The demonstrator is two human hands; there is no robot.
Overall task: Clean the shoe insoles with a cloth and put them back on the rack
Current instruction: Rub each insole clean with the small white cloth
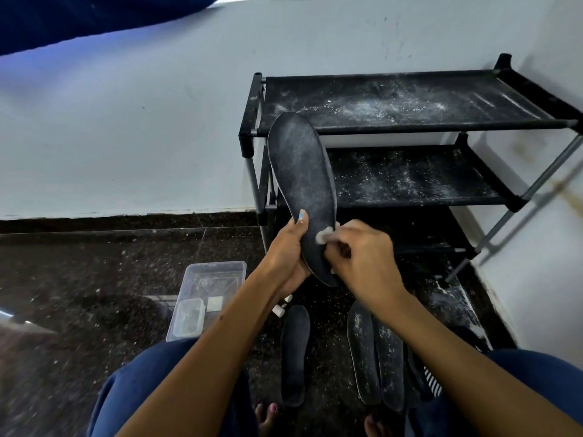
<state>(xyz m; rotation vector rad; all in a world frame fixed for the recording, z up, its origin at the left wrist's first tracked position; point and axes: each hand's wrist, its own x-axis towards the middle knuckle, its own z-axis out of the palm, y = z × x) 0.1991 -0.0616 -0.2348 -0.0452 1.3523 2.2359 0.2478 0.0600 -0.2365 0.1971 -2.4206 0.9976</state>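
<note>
Blue-clad knees (151, 383) frame three dusty insoles (295, 354) lying on the dark floor (79, 279). Above them the left hand (288, 253) grips the heel end of a raised insole (303, 184), thumb across its face. The right hand (362, 257) pinches a small pale cloth (324, 236) against it. Behind stands the black rack (410, 102), shelves speckled white. A clear plastic tub (208, 291) sits left.

Matt dusty insole (303, 184); clear glossy plastic box (211, 279); speckled floor (94, 279).
</note>
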